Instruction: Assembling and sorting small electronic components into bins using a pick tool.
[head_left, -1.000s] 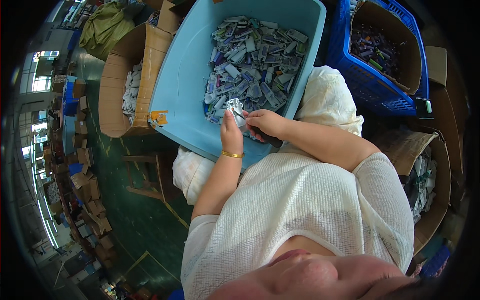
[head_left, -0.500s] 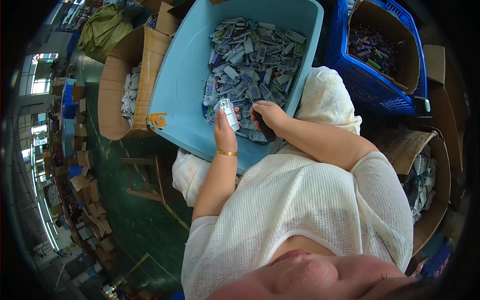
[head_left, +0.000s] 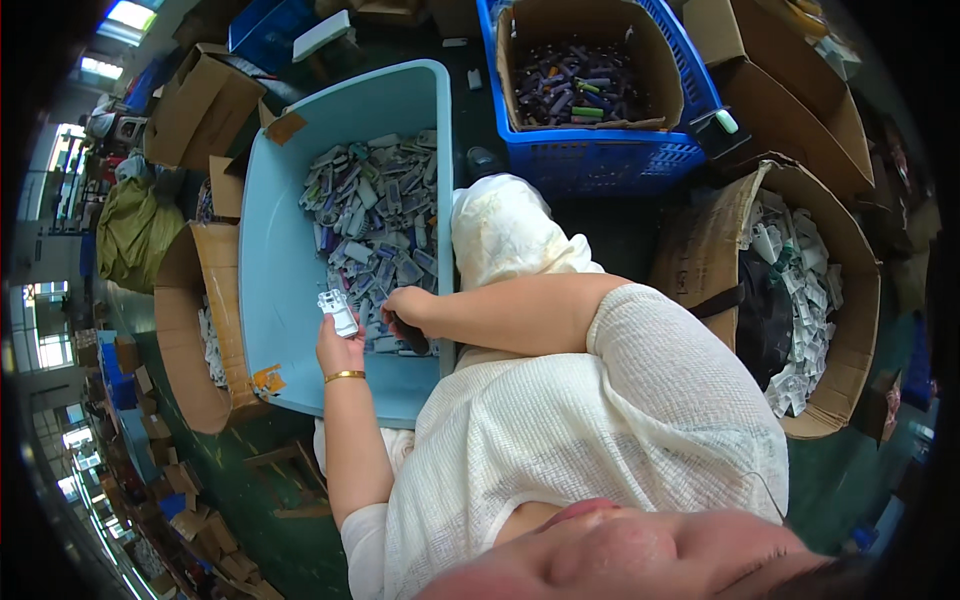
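Note:
My left hand is closed round the lower end of a white plastic casing, which has clips and openings at its top end. My right hand, just to the right of it, grips a tool with a black handle; its working end is hard to make out. Both hands are over the near part of a light blue plastic tub. In the tub lies a heap of small plastic devices, mostly grey and translucent, some with purple or green parts. The casing and the tool are apart.
A blue crate lined with cardboard holds purple and green cylindrical pieces beyond my knee. At the right, a cardboard box holds white plastic pieces. Another carton stands against the tub's left side, near a green sack.
The view has swung right, so the tub and hands sit further left and the right-hand carton shows fully. My hands still hold the casing and the tool, and the casing is tilted differently.

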